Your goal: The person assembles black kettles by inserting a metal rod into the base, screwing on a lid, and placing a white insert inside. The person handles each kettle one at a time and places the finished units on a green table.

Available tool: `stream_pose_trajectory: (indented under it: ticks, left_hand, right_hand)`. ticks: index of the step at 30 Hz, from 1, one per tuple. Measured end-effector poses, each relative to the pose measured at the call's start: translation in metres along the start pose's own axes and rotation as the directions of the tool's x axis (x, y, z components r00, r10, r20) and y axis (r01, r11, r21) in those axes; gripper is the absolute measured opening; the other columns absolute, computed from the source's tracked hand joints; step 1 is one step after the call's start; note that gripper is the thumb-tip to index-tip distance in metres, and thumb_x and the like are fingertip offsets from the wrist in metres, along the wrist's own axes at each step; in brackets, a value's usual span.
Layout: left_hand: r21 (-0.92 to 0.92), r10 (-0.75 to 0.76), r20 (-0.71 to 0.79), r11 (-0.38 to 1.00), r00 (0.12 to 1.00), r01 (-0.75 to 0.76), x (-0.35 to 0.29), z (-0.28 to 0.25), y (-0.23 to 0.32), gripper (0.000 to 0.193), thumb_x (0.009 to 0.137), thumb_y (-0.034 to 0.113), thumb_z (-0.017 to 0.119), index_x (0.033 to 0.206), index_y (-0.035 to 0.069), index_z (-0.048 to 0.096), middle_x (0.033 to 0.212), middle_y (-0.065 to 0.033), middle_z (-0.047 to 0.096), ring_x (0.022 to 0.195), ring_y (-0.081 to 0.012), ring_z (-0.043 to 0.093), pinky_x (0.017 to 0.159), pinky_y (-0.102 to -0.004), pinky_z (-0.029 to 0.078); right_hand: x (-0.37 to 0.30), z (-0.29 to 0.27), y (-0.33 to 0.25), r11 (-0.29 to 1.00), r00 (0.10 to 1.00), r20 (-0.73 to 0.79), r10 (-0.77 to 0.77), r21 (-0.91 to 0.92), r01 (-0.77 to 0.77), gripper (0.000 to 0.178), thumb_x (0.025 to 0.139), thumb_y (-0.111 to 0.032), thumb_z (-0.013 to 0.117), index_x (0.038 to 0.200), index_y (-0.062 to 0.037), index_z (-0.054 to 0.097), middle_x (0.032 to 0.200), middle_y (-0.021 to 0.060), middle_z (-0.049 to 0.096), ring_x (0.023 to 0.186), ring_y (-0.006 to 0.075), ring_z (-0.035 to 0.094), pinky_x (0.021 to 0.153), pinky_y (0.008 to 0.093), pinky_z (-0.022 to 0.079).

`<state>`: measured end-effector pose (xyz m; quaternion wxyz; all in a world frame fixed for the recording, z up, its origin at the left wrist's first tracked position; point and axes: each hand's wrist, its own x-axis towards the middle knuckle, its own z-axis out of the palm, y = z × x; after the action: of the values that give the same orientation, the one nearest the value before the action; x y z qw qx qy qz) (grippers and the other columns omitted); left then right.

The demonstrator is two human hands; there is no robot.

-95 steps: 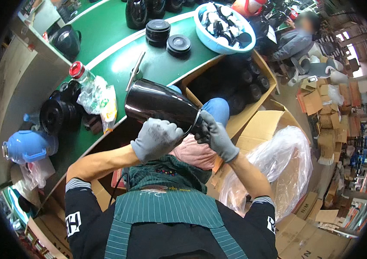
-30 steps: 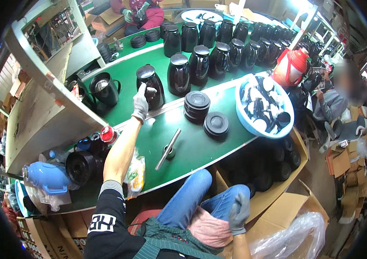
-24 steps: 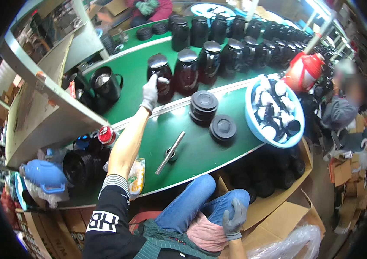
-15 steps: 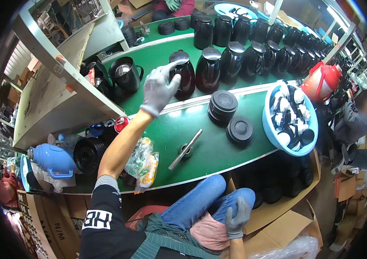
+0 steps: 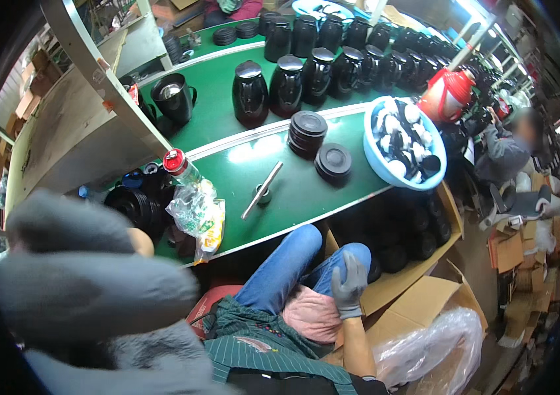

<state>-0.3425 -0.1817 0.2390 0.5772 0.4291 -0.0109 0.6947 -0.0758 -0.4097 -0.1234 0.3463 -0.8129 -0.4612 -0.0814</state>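
Observation:
My left hand [image 5: 95,283], in a grey glove, looms large and blurred at the lower left, very near the camera. Two thick fingers show; the rest is hidden or out of focus, so I cannot tell what it touches. Gloved too, my right hand [image 5: 349,283] rests on my knee beside a pink cloth [image 5: 311,314], fingers stretched out and holding nothing. On the green bench [image 5: 227,230] ahead lies a metal bar [image 5: 262,191] across a small round piece. Black lids [image 5: 307,131] are stacked beyond it, with a lower stack [image 5: 333,162] alongside.
Black jugs [image 5: 250,93] line the far bench. A blue basin [image 5: 375,158] of black-and-white parts stands right, near a red jug [image 5: 447,97]. A red-lidded jar [image 5: 178,164] and plastic bag [image 5: 193,209] sit left. Below right is a carton [image 5: 448,217]; another person [image 5: 505,148] is beyond.
My left hand has left the closest black jug and come back close to the camera. The view has shifted, so the bench sits higher and further left. My right hand stays on the knee.

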Motion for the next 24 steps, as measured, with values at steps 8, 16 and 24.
stream_pose_trajectory:
  ticks: [8,16,24]
  left_hand:
    - [-0.013,0.764,0.632,0.174,0.127,-0.985,0.028,0.006,-0.003,0.026,0.108,0.044,0.063,0.116,0.020,0.058,0.083,0.0041,0.049,0.072,-0.0093,0.054,0.064,-0.0294,0.042]
    - [-0.061,0.761,0.640,0.190,0.107,-0.980,-0.007,0.004,-0.010,0.012,0.097,0.020,0.070,0.094,0.013,0.061,0.083,0.0016,0.063,0.075,-0.0169,0.061,0.066,-0.0298,0.048]
    - [-0.018,0.294,-0.096,0.955,0.951,-0.297,-0.048,-0.009,-0.006,0.061,0.095,0.026,0.078,0.146,0.003,0.053,0.127,-0.0140,0.066,0.113,-0.0298,0.068,0.094,-0.0433,0.060]
  right_hand:
    - [-0.002,-0.005,-0.003,0.999,0.998,-0.053,-0.028,-0.023,0.027,0.045,0.093,-0.018,0.076,0.135,-0.0049,0.071,0.131,0.0173,0.073,0.116,0.0390,0.069,0.103,0.0499,0.053]
    - [-0.005,-0.005,-0.006,1.000,0.999,-0.048,-0.023,0.006,0.024,0.044,0.093,-0.018,0.072,0.134,-0.0041,0.070,0.129,0.0180,0.073,0.119,0.0399,0.068,0.104,0.0507,0.052]
    - [-0.003,-0.004,-0.008,1.000,0.999,-0.041,-0.006,0.004,0.006,0.043,0.092,-0.017,0.075,0.133,-0.0044,0.072,0.130,0.0189,0.073,0.118,0.0413,0.068,0.105,0.0502,0.052]
